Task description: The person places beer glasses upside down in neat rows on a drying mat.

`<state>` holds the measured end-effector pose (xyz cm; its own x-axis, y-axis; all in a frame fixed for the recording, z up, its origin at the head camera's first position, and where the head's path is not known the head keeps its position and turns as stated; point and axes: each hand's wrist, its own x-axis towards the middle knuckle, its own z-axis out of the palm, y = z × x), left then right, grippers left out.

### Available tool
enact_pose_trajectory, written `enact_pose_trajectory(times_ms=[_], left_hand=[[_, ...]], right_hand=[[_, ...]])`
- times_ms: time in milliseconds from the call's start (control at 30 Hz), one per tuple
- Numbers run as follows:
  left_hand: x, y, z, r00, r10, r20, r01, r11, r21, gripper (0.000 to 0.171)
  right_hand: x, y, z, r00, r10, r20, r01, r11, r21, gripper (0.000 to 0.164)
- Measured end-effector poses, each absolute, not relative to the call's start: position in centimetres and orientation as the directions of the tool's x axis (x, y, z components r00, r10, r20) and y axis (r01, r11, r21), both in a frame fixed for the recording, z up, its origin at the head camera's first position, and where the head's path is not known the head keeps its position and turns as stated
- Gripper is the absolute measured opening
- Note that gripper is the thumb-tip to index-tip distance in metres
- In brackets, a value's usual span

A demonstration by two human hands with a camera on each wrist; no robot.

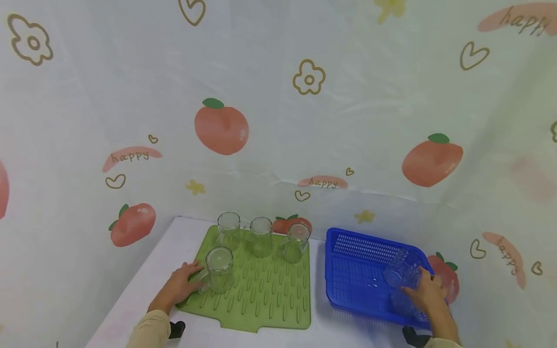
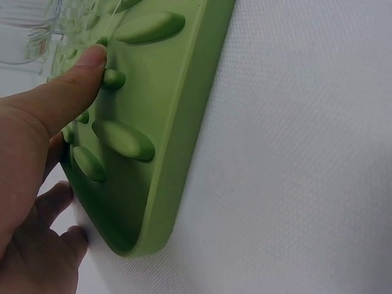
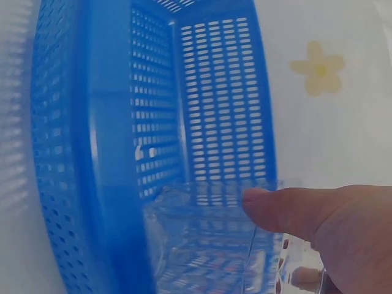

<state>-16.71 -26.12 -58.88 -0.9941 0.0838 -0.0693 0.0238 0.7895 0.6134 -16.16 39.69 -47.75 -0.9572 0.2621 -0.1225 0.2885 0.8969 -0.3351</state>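
Note:
Inside the blue basket, my right hand (image 1: 428,292) grips a clear glass mug (image 3: 202,239). Its thumb (image 3: 282,211) lies over the glass, and some of its fingers show blurred through it. In the head view two clear glasses overlap under that hand, an upper one (image 1: 398,270) and a lower one (image 1: 402,304). My left hand (image 1: 180,285) rests at the left edge of the green drying mat (image 1: 270,299), fingers relaxed, beside the handle of an upside-down glass mug (image 1: 220,270). In the left wrist view its thumb (image 2: 76,82) touches the ridged mat.
Three more glass mugs stand upside down along the mat's back: left (image 1: 229,232), middle (image 1: 261,237) and right (image 1: 297,244). The blue basket (image 1: 332,270) stands to the mat's right. A printed white curtain (image 1: 278,121) hangs behind the white table (image 1: 148,270).

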Motion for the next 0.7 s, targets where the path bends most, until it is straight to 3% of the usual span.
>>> enact_pose_trajectory(times_ms=[300,700], left_hand=[[-16.6,-26.3,-59.2,-0.993,0.095,-0.072,0.031,0.787,0.617,0.059],[-16.7,-26.4,-59.2,-0.993,0.099,-0.071,0.034,0.784,0.62,0.062]], right_hand=[[-15.9,38.3,-45.6,-0.957,0.278,-0.079,0.288,0.908,-0.305,0.084],[-15.8,36.0,-42.9,-0.985,0.163,-0.06,0.174,0.942,-0.287,0.09]])
